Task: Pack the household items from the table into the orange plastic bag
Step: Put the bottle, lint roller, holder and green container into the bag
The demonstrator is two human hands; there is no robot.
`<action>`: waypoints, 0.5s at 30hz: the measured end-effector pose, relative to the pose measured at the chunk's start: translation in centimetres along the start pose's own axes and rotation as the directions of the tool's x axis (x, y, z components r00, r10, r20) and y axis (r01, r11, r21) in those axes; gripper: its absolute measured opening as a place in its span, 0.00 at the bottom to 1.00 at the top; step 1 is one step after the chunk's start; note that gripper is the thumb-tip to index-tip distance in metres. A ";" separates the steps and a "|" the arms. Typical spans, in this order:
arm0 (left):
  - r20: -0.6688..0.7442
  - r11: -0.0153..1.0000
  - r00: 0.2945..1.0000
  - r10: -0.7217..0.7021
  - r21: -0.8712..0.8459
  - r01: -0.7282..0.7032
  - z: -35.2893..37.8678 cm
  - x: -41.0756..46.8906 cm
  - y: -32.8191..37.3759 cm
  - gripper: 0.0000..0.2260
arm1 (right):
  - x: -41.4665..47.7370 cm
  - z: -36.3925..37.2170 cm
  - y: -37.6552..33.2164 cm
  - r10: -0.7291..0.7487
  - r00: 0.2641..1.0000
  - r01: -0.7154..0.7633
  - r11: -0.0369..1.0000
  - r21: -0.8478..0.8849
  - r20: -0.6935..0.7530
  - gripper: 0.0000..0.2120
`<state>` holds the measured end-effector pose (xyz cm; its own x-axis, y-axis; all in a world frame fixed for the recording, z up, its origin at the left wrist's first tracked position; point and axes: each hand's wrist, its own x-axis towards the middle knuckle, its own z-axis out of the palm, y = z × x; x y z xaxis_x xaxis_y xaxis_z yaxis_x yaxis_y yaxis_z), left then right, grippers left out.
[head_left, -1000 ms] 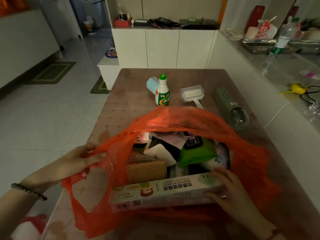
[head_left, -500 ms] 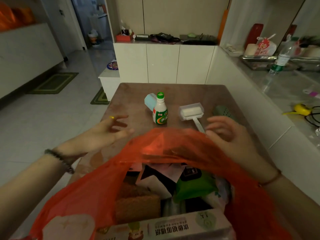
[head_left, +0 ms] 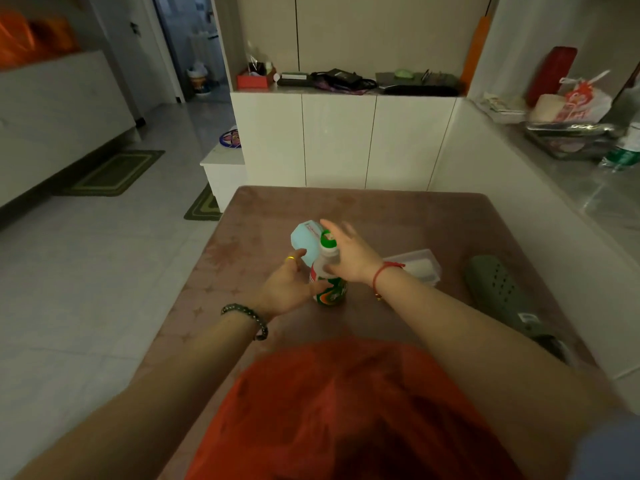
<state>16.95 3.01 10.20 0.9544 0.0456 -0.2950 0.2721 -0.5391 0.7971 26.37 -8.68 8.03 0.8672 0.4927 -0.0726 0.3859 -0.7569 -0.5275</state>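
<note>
The orange plastic bag fills the near bottom of the head view, and its contents are hidden from here. Both arms reach over it. A green-capped bottle stands upright mid-table, with a light-blue pack just behind it on the left. My right hand is spread over the bottle's neck, thumb against its shoulder, fingers straight and blurred. My left hand touches the bottle's lower left side with its thumb, and its index finger points up at the blue pack.
A clear-cased white roller lies right of my right wrist. Further right on the brown table lies a grey-green perforated holder. White cabinets stand beyond the far edge, a cluttered counter runs along the right, and tiled floor lies to the left.
Both hands let go of the bag and box and reached forward over the bag to the bottle. The view tilted up, so the bag's opening dropped out of sight.
</note>
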 end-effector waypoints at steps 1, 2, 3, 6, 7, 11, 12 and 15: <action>0.008 1.000 1.000 -0.012 -0.002 0.012 0.2 0.4 -0.4 0.34 | 0.8 0.5 0.1 -0.013 1.000 0.013 0.998 -0.053 0.001 0.34; 0.012 1.000 1.000 -0.017 -0.007 0.018 0.5 0.6 -0.7 0.34 | 1.4 0.9 0.2 -0.036 0.999 0.034 0.994 -0.099 -0.015 0.29; 0.015 1.000 0.999 -0.028 -0.007 0.029 0.6 0.7 -1.1 0.34 | 1.6 1.0 0.3 -0.061 0.997 0.055 0.988 -0.146 -0.040 0.23; 0.029 1.000 0.999 -0.013 0.002 0.012 1.1 0.3 -1.5 0.35 | 0.9 0.6 0.8 -0.124 0.990 0.100 0.951 -0.292 -0.065 0.13; 0.042 1.000 0.999 -0.002 0.004 0.002 1.2 0.0 -1.5 0.36 | 0.0 0.4 0.9 -0.136 0.987 0.107 0.953 -0.284 -0.083 0.13; 0.056 0.990 0.990 0.130 0.040 -0.132 1.3 -3.1 -0.6 0.42 | -7.6 -2.0 -0.5 -0.158 0.890 0.209 0.975 0.076 -0.427 0.13; 0.045 0.978 0.979 0.201 0.042 -0.203 1.4 -4.1 -0.5 0.47 | -9.9 -2.9 -1.1 -0.153 0.846 0.261 0.954 0.146 -0.512 0.13; -0.039 0.911 0.912 0.409 -0.036 -0.410 2.2 -8.2 0.3 0.44 | -17.7 -5.7 -3.4 -0.060 0.733 0.369 0.872 0.321 -0.678 0.14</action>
<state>8.98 0.61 11.72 0.9862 -0.1460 0.0774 -0.1391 -0.4801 0.8661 11.52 -17.21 15.95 0.8256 0.1151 0.5524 0.5552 -0.3407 -0.7588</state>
